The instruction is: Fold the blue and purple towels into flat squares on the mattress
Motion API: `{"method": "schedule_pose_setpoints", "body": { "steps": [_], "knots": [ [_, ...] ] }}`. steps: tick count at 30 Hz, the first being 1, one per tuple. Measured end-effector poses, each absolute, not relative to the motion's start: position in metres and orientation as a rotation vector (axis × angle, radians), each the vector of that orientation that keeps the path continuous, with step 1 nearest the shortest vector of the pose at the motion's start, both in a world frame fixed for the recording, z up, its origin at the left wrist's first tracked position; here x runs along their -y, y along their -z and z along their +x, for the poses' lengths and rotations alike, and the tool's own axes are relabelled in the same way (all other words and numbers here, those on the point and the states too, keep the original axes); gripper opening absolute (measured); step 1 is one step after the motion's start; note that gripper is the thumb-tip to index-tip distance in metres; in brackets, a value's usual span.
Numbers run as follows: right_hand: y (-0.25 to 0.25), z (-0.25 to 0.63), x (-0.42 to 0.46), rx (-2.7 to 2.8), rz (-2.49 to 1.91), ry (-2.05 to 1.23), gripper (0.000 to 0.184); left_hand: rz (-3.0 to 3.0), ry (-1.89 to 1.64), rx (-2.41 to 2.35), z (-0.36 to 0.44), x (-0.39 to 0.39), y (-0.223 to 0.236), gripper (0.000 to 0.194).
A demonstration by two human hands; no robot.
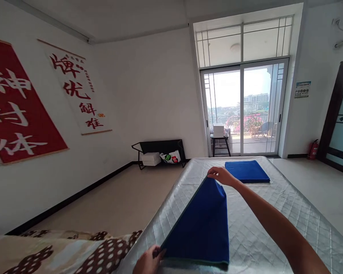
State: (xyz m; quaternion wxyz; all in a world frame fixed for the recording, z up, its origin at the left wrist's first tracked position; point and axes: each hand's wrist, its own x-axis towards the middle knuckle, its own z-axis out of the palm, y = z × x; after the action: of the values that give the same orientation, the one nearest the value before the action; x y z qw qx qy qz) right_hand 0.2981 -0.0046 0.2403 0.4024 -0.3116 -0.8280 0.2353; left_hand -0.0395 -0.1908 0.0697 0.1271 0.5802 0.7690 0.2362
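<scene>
A dark blue cloth (202, 224) is stretched between my two hands above a silver quilted mattress (254, 228). My right hand (220, 176) pinches its far top corner, lifted off the mattress. Down at the near left corner, my left hand (150, 258) grips the cloth's edge between thumb and fingers. The left side of the cloth is pulled into a straight slanting line, while its right part hangs loosely down. Beyond my right hand, a neat stack of folded blue cloths (247, 171) lies at the mattress's far end.
A brown and cream patterned blanket (103, 253) is at the lower left. By the far wall stands a black frame seat (161, 146) with white boxes (150, 159) and a bag (170, 157). Sliding glass doors (242, 110) are ahead; a fire extinguisher (313, 149) stands at the right.
</scene>
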Motion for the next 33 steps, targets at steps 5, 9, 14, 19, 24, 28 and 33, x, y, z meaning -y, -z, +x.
{"method": "schedule_pose_setpoints", "body": {
  "steps": [5,9,14,19,24,28,33],
  "knots": [
    [-0.257,0.328,0.014,1.958,-0.791,-0.543,0.025,1.532,-1.143,-2.008,-0.054,0.186,-0.111,0.057],
    [-0.275,0.363,0.025,1.779,-0.811,-0.499,0.031,1.454,-1.503,-1.750,-0.057,0.176,-0.169,0.065],
    [-0.294,0.401,0.053,1.591,-0.818,-0.466,0.035,1.519,-1.723,-1.660,-0.047,0.170,-0.249,0.051],
    [-0.305,0.423,0.086,1.476,-0.838,-0.488,0.043,1.749,-1.647,-1.695,-0.034,0.165,-0.299,0.050],
    [-0.309,0.436,0.114,1.430,-0.871,-0.483,0.045,1.851,-1.609,-1.722,-0.026,0.162,-0.320,0.057],
    [-0.302,0.444,0.127,1.441,-0.945,-0.448,0.046,1.982,-1.457,-1.763,-0.025,0.154,-0.316,0.057],
    [-0.295,0.453,0.145,1.377,-1.010,-0.600,0.050,1.901,-1.397,-1.685,-0.017,0.154,-0.302,0.057]
  ]
}}
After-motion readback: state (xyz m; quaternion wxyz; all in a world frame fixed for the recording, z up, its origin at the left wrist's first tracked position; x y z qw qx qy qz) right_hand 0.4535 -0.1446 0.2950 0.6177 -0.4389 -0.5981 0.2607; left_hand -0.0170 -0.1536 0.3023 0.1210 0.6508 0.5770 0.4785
